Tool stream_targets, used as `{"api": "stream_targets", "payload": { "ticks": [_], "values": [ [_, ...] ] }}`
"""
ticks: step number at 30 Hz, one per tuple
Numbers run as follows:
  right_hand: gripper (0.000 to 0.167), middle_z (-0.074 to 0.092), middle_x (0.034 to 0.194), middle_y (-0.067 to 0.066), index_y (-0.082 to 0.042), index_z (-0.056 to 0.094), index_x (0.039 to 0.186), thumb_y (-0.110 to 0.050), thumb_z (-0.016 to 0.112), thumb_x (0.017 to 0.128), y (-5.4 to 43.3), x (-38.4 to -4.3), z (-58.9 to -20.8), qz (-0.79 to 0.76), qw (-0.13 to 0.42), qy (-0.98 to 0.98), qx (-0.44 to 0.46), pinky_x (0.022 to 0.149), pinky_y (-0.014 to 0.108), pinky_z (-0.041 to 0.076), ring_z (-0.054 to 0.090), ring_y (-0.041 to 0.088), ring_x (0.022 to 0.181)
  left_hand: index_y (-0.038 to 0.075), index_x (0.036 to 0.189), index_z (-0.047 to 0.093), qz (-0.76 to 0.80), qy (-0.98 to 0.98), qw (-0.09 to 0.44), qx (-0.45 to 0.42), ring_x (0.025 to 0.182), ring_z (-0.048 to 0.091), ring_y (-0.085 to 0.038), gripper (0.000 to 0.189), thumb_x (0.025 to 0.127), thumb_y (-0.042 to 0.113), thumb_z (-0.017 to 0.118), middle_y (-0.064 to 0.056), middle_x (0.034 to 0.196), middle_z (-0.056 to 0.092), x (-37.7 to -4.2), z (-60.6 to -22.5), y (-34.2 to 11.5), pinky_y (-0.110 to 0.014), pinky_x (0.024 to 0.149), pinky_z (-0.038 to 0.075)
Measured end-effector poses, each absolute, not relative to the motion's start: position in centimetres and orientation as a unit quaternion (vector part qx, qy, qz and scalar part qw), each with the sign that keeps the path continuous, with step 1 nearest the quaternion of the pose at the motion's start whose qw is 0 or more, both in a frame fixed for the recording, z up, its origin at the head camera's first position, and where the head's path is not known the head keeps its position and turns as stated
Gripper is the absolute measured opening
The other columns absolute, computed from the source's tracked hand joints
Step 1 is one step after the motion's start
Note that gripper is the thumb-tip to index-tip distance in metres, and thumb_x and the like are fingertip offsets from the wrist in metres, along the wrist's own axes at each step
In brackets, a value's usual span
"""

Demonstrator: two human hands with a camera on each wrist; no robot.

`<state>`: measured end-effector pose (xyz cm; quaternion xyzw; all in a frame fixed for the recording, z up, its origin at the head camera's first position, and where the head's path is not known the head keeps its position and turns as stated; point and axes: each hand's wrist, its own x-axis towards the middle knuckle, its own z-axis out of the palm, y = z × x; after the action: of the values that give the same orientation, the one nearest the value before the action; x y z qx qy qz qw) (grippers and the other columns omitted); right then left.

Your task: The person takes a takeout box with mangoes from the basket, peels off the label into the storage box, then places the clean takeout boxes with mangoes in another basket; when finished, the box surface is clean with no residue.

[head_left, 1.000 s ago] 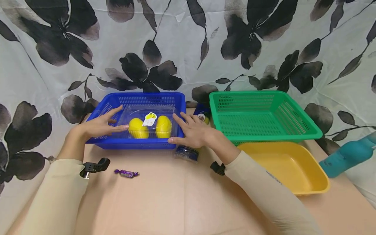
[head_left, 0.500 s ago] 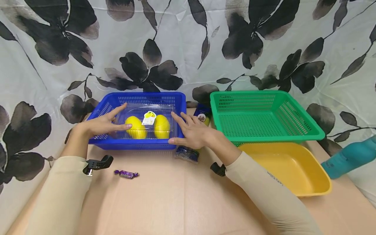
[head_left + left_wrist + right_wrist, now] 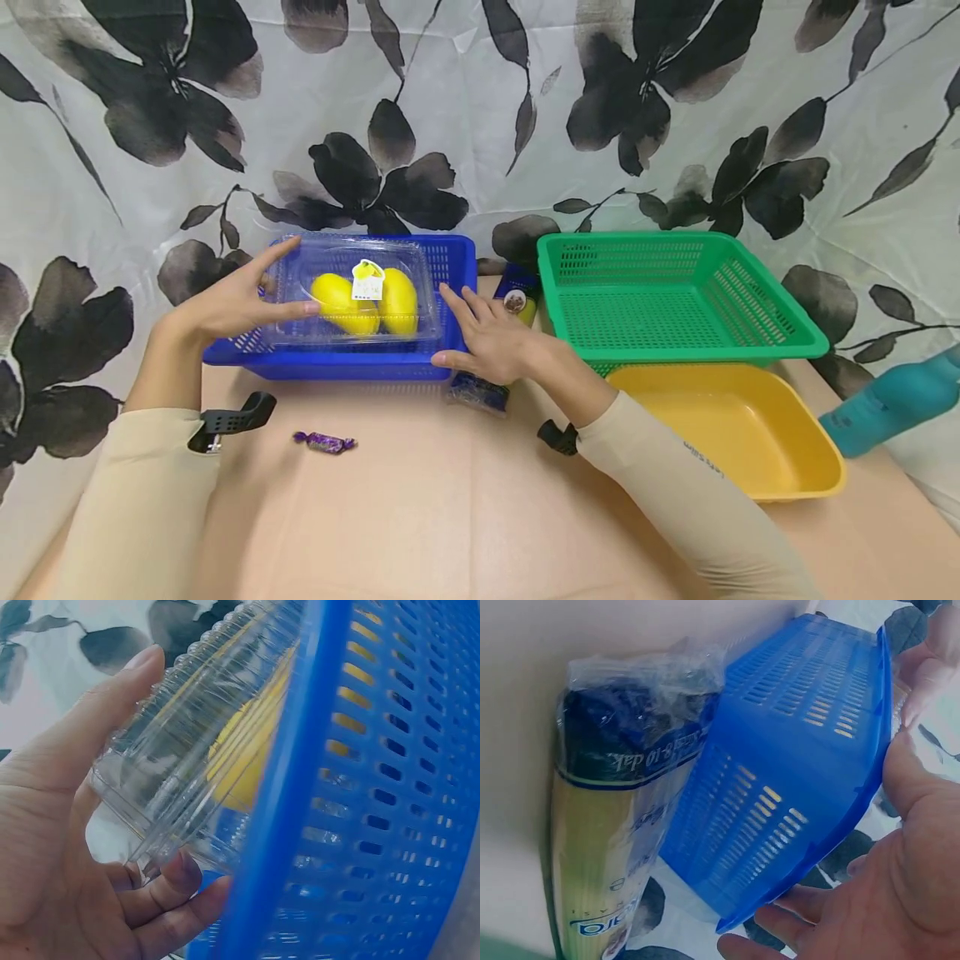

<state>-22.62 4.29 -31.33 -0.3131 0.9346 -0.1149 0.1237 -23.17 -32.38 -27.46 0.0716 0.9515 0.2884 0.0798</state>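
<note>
A clear plastic clamshell box [image 3: 341, 260] holds two yellow fruits [image 3: 398, 300] that look like mangoes, with a white label on the lid. My left hand [image 3: 232, 302] grips its left end, thumb on one side and fingers curled on the other, as the left wrist view shows. The box is tilted and overlaps the rear and left rim of the blue basket [image 3: 360, 365]. At the basket's right rim rests my right hand [image 3: 495, 337], fingers spread. A pack of spaghetti [image 3: 600, 840] lies beside the basket, partly hidden under this hand in the head view.
A wrapped purple candy [image 3: 326, 442] lies on the table in front of the basket. To the right stand a green basket [image 3: 697, 352] and, nearer, a yellow tub [image 3: 742, 433]. A teal bottle [image 3: 892, 400] leans at the far right. Behind hangs a flowered curtain.
My left hand has raised the clamshell box from inside the blue basket and moved it up and left. The fruits have shifted closer together in it. My right hand has barely moved.
</note>
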Motion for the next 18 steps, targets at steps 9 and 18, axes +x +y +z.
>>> {"api": "stream_targets", "payload": {
  "ticks": [9,18],
  "values": [
    [0.102,0.001,0.173,0.011,-0.023,-0.026,0.161,-0.067,0.044,0.100,4.8,-22.5,-30.8,-0.080,0.108,0.937,-0.322,0.127,0.055,0.010,0.006,0.039,0.158,0.052,0.159,-0.013,0.287,0.954,0.052,0.069,0.141,0.028,-0.063,0.114,0.090,0.044,0.079,-0.013,0.173,-0.006,-21.4,-25.6,-32.2,-0.081,0.105,0.028],
    [0.107,0.002,0.173,0.012,-0.023,-0.030,0.159,-0.069,0.045,0.099,6.1,-21.6,-29.5,-0.085,0.106,0.934,-0.331,0.127,0.054,0.010,0.003,0.037,0.159,0.057,0.156,-0.013,0.314,0.945,0.028,0.085,0.125,0.054,-0.058,0.113,0.091,0.039,0.078,-0.010,0.173,0.001,-19.6,-25.0,-31.6,-0.060,0.099,0.052]
  ]
}}
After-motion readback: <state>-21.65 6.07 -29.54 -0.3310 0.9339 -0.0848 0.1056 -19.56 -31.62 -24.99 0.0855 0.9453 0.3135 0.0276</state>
